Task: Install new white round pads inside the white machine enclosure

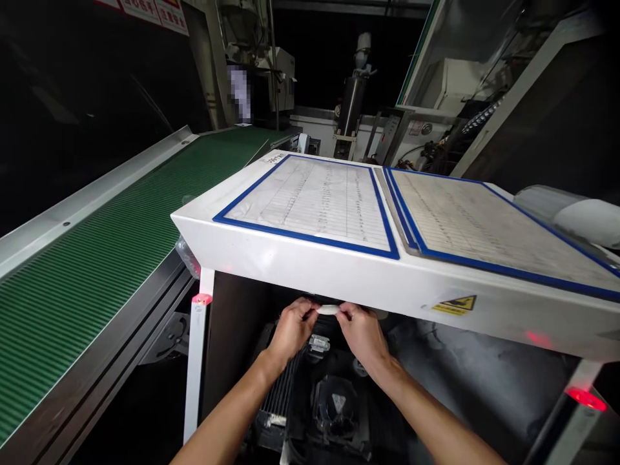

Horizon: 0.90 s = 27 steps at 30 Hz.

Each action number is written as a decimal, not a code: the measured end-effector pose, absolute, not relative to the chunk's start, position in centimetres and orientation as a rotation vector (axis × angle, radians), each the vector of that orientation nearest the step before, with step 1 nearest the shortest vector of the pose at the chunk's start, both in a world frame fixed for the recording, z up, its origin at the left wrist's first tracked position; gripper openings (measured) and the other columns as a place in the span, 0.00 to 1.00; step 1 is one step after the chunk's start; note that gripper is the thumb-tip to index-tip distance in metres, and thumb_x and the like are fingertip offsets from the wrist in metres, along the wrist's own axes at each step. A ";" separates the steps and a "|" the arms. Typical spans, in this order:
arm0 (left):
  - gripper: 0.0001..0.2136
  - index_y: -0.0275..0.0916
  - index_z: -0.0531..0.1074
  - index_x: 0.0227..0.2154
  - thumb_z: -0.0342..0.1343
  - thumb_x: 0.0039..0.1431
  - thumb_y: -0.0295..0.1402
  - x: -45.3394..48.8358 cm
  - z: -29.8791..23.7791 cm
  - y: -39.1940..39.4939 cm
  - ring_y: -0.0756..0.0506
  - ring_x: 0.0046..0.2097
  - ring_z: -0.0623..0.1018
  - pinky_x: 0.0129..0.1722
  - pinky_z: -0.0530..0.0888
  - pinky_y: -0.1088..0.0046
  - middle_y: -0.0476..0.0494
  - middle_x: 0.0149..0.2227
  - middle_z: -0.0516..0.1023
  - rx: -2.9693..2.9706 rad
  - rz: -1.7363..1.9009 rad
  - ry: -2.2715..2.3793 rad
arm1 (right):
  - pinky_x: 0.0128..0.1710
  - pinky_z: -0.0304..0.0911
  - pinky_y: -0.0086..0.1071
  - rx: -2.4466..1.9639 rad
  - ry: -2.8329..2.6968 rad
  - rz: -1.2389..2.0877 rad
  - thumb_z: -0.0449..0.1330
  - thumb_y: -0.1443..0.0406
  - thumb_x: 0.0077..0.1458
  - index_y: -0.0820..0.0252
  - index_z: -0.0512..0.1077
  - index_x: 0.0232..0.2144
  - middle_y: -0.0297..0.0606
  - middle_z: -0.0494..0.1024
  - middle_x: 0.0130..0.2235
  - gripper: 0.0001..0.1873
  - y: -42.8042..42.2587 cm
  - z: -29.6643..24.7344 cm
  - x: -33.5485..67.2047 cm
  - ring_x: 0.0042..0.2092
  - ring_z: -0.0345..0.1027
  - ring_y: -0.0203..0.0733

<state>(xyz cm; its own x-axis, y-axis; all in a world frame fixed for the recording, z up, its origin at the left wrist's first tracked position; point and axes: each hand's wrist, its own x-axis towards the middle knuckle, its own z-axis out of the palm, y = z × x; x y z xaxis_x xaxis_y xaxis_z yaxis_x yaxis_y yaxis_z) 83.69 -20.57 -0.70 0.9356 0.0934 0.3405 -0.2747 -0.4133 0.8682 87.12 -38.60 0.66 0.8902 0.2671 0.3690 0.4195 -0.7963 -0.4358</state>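
Observation:
A small white elongated piece [328, 310] is pinched between both hands, just below the front edge of a white machine housing [290, 258]. My left hand [295, 326] grips its left end between thumb and fingers. The right end sits in the fingertips of my right hand [361, 329]. What kind of piece it is cannot be made out. Beneath the hands, inside the dark opening, lies a black motor-like unit [338, 407] with a triangular mark.
A green ribbed conveyor belt [97, 258] runs along the left. Framed paper sheets [320, 200] lie on the housing's top, with a yellow warning label [455, 305] on its front. Posts with red lights [586, 398] flank the opening. A clear plastic roll [576, 210] rests at right.

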 end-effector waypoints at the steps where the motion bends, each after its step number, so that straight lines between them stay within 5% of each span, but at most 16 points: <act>1: 0.07 0.42 0.79 0.37 0.56 0.62 0.34 83.9 -1.0 -20.6 0.43 0.40 0.79 0.43 0.73 0.68 0.40 0.38 0.80 1.941 0.404 -0.129 | 0.43 0.70 0.41 -2.550 -0.503 -0.420 0.64 0.72 0.56 0.61 0.78 0.32 0.39 0.81 0.35 0.03 -38.5 0.6 87.2 0.38 0.76 0.54; 11: 0.07 0.38 0.78 0.35 0.61 0.58 0.35 85.3 -1.9 -21.6 0.46 0.32 0.79 0.32 0.75 0.73 0.41 0.35 0.80 1.738 0.344 0.072 | 0.42 0.70 0.38 -2.582 -0.438 -0.370 0.60 0.67 0.59 0.62 0.77 0.30 0.43 0.81 0.35 0.07 -37.8 -0.1 88.3 0.36 0.76 0.52; 21: 0.05 0.37 0.78 0.36 0.59 0.60 0.31 85.5 -3.1 -21.9 0.47 0.35 0.79 0.34 0.75 0.74 0.42 0.38 0.80 1.751 0.436 0.082 | 0.45 0.68 0.33 -2.653 -0.384 -0.240 0.58 0.68 0.60 0.63 0.78 0.31 0.44 0.81 0.38 0.09 -37.4 0.5 88.3 0.38 0.76 0.47; 27: 0.05 0.36 0.79 0.33 0.58 0.60 0.30 85.8 -2.5 -21.9 0.45 0.37 0.80 0.40 0.76 0.71 0.41 0.37 0.81 1.820 0.466 0.138 | 0.51 0.69 0.39 -2.621 -0.481 -0.415 0.55 0.66 0.61 0.64 0.80 0.36 0.47 0.81 0.38 0.13 -37.2 0.0 88.8 0.43 0.75 0.53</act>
<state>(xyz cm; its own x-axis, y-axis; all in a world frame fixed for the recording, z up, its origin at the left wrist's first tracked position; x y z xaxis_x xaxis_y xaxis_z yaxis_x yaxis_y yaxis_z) 85.75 -21.86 -2.53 0.9128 0.3283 0.2428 -0.1427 -0.3006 0.9430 88.76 -37.23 -0.03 0.8944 0.2639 0.3611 0.3963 -0.8420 -0.3662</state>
